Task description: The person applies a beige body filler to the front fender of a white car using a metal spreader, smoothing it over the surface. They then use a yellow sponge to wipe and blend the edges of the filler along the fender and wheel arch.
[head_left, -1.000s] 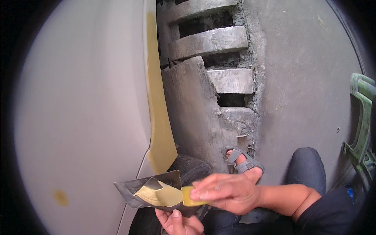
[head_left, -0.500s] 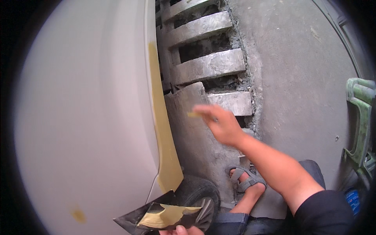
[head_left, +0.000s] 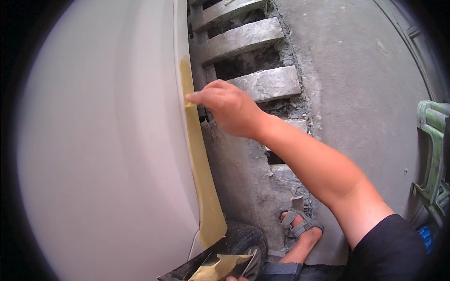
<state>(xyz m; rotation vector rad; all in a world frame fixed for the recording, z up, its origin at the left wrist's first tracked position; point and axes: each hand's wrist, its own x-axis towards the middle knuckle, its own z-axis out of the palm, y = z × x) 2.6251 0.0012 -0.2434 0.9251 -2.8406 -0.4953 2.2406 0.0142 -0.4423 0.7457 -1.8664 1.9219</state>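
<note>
My right hand is closed, its fingertips at the yellow putty strip along the lower edge of a white car panel. A small yellow putty spreader shows only as a thin sliver under the fingertips; the rest is hidden. At the lower edge, a bit of my left hand shows, closed on a dark putty board. Yellow putty lies smeared across that board. The board is in front of part of the car's wheel.
Concrete slats with dark gaps run along the car's side. Beside them is grey concrete floor. A green plastic chair stands at the right, a blue container below it. My sandalled foot rests by the slats.
My right hand has moved left and away from me, from above the slats to the putty strip. The putty board has shifted slightly right and down in view.
</note>
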